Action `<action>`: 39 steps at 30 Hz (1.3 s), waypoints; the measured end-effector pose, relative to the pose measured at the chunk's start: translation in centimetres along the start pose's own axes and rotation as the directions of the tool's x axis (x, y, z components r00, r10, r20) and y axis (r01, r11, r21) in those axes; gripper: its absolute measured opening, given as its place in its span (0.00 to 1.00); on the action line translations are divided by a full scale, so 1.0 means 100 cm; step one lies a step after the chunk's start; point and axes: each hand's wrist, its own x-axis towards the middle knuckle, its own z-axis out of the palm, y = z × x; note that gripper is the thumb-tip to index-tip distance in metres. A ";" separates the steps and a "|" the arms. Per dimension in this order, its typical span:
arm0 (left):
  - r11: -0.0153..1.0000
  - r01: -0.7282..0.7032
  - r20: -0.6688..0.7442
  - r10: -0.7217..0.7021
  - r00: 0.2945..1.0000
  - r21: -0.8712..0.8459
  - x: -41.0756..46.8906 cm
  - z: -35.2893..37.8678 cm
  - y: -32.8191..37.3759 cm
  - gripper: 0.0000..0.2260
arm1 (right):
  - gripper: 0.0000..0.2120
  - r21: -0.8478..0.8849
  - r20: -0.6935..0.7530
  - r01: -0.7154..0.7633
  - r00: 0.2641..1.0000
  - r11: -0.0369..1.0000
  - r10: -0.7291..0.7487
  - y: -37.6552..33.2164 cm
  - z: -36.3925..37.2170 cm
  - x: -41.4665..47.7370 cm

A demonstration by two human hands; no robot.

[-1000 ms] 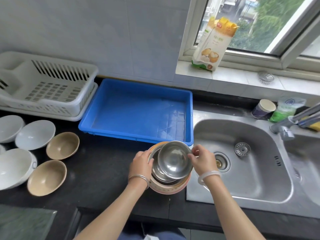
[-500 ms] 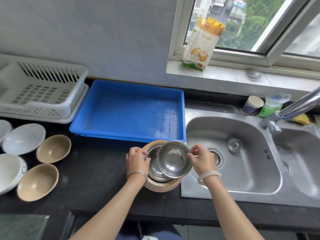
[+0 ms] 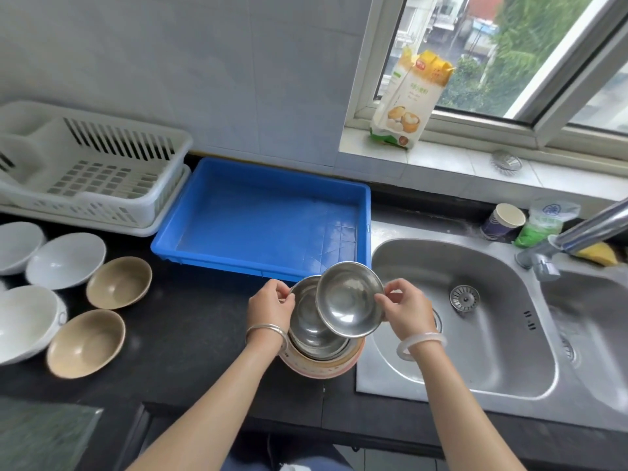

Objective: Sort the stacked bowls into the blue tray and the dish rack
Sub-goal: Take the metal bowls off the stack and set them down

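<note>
A stack of bowls (image 3: 321, 363) stands on the black counter in front of me, steel bowls nested in a pink-rimmed one. My right hand (image 3: 406, 309) pinches the rim of the top steel bowl (image 3: 350, 299), which is lifted and tilted above the stack. My left hand (image 3: 270, 307) grips the rim of the steel bowl (image 3: 306, 321) beneath it. The blue tray (image 3: 190, 229) lies empty just behind the stack. The white dish rack (image 3: 163, 171) sits at the back left, also empty.
Two tan bowls (image 3: 119, 282) (image 3: 85, 343) and several white bowls (image 3: 66, 260) lie on the counter at the left. A steel double sink (image 3: 475, 334) with a tap (image 3: 574, 232) is to the right. A flour bag (image 3: 407, 103) stands on the windowsill, a paper cup (image 3: 503, 220) behind the sink.
The top steel bowl has risen slightly off the stack and tilted in my right hand. My left hand has shifted up onto the rim of the bowl below.
</note>
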 end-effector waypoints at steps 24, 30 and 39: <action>0.813 0.489 -0.361 -0.580 0.730 -0.316 -0.032 -0.139 -0.159 0.02 | 0.04 -0.045 0.472 0.168 0.873 0.985 -0.127 -0.112 0.223 0.008; 0.759 0.544 -0.316 -0.646 0.694 -0.357 -0.024 -0.146 -0.182 0.01 | 0.04 -0.085 0.481 0.058 0.877 0.995 -0.010 -0.116 0.270 0.008; 0.741 0.573 -0.285 -0.667 0.688 -0.351 -0.015 -0.146 -0.198 0.02 | 0.03 -0.081 0.463 -0.001 0.886 0.997 0.038 -0.113 0.293 0.008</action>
